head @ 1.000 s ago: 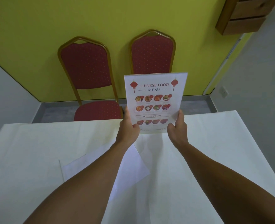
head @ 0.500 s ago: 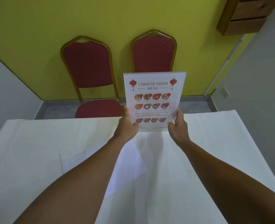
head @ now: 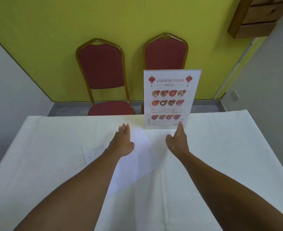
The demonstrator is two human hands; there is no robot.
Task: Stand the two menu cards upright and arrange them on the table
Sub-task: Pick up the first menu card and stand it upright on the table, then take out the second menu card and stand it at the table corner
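One menu card [head: 170, 99], white with red lanterns and the words "Chinese Food Menu", stands upright near the far edge of the table [head: 229, 147]. My right hand [head: 177, 140] is just in front of it, one fingertip at the card's lower right corner, the other fingers loose. The second menu card [head: 137, 162] lies flat on the white cloth with its blank side up, partly under my left forearm. My left hand [head: 122, 142] hovers flat over its far end, fingers spread, holding nothing.
Two red padded chairs with gold frames, the left one [head: 102, 75] and the right one [head: 165, 54], stand behind the table against a yellow-green wall. A wooden shelf unit [head: 257, 17] hangs at the upper right. The tablecloth shows fold creases.
Both hands held the printed card by its lower corners in the air. It now stands on the table, farther away. My left hand has let go and drawn back over the flat card.
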